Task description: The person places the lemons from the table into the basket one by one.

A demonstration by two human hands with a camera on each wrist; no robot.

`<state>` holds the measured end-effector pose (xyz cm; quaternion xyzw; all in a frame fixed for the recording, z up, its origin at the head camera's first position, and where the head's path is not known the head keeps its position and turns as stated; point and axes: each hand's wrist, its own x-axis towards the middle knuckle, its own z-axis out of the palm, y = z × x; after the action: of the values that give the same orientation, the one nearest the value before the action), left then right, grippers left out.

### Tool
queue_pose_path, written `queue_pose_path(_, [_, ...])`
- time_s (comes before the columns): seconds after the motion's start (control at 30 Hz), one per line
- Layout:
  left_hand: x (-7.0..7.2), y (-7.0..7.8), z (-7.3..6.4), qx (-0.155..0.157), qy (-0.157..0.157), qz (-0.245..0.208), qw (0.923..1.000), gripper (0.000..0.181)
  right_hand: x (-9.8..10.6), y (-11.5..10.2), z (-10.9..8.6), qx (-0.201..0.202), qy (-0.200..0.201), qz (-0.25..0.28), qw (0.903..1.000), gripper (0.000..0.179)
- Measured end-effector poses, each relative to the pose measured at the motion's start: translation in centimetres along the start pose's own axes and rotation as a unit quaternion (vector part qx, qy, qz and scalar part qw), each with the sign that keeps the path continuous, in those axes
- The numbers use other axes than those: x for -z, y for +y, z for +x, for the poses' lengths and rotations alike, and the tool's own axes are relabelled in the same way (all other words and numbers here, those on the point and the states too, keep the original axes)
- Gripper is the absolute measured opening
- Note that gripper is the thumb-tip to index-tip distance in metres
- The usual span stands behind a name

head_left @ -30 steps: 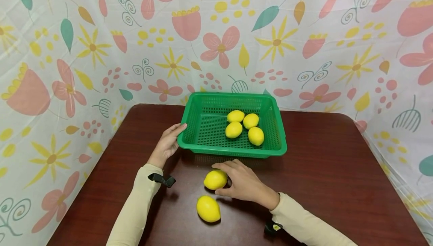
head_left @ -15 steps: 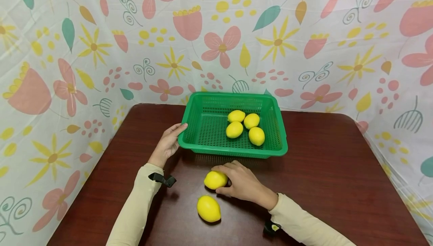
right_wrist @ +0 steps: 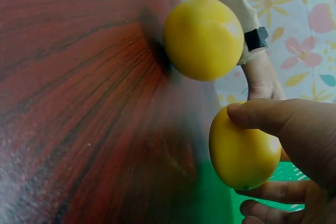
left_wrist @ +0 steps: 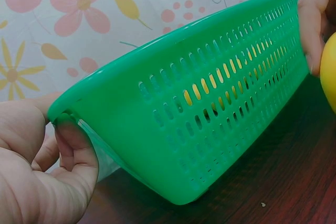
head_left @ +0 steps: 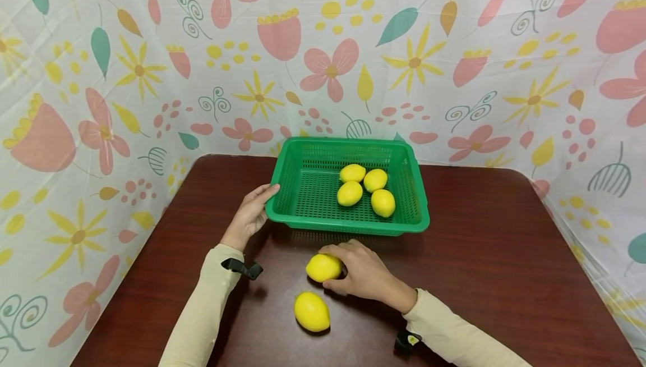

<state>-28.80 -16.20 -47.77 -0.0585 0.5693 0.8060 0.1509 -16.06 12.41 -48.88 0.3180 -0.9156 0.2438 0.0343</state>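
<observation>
My left hand (head_left: 247, 216) grips the left end of a green plastic basket (head_left: 348, 225). The left wrist view shows the fingers (left_wrist: 76, 148) curled under the basket's rim. Several yellow lemons lie inside, toward the basket's right half, among them a lemon (head_left: 382, 203) at the front. In front of the basket my right hand (head_left: 365, 271) pinches another lemon (head_left: 322, 268). The thumb (right_wrist: 262, 114) presses one side of this lemon in the right wrist view, with fingers on the opposite side. Nearer the camera a loose lemon (head_left: 312, 312) lies on the table, apart from both hands.
The dark red-brown wooden table (head_left: 494, 255) carries everything. Behind it and along both sides hangs a white floral cloth (head_left: 323, 47), close to the basket's far edge. Each sleeved forearm wears a black wrist strap (head_left: 242, 267).
My right fingers have drawn in around the lemon, which has shifted very slightly to the right. The left hand, the basket and the other lemons have stayed in place.
</observation>
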Motion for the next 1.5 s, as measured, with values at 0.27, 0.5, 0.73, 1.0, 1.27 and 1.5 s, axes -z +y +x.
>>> queue_pose_path(0.27, [0.0, 0.0, -0.2, 0.002, -0.008, 0.002, 1.0, 0.052, 1.4, -0.9, -0.6, -0.001, 0.005, 0.004, 1.0, 0.054])
queue_pose_path(0.5, [0.0, 0.1, -0.1, 0.0, -0.004, -0.002, 1.0, 0.05, 3.3, -2.2, -0.6, -0.018, -0.022, 0.026, 0.9993, 0.052])
queue_pose_path(0.73, [0.1, 0.2, -0.2, -0.003, -0.013, -0.001, 0.9999, 0.051, 5.7, -3.5, -0.3, -0.009, -0.045, 0.045, 0.9979, 0.055])
queue_pose_path(1.0, [0.0, 0.2, -0.2, 0.0, -0.013, -0.008, 0.9999, 0.045, 8.6, -3.7, 0.8, 0.013, -0.063, 0.046, 0.9969, 0.055])
queue_pose_path(1.27, [0.0, 0.4, -0.3, -0.003, -0.014, -0.005, 0.9999, 0.047, 11.6, -3.0, 2.7, 0.032, -0.093, 0.082, 0.9917, 0.055])
queue_pose_path(1.5, [0.0, 0.1, -0.2, -0.004, -0.013, -0.013, 0.9998, 0.041, 13.0, -1.5, 4.8, 0.026, -0.115, 0.114, 0.9865, 0.054])
